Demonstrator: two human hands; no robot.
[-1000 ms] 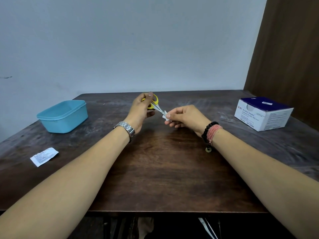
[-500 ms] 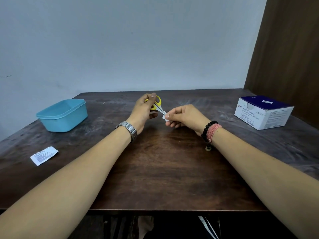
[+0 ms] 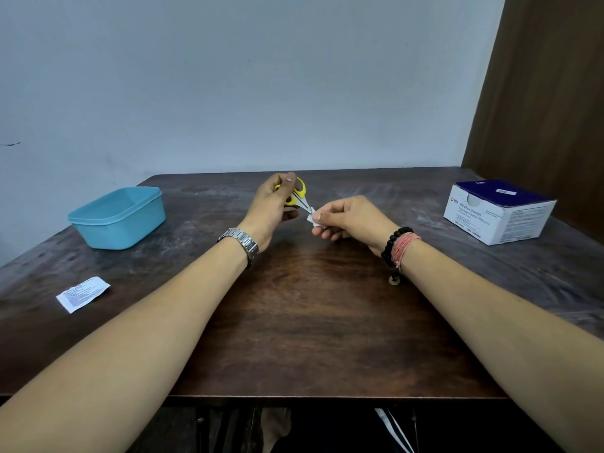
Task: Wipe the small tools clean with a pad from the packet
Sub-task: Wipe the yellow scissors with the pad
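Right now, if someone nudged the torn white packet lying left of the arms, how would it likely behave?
The packet looks thin and flat, so probably very light and floppy. It would likely slide easily on the table, not roll. One raised corner suggests it could flutter away.

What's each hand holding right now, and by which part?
The left hand grips the scissors by their yellow handles. The right hand pinches a white pad around the blade tips.
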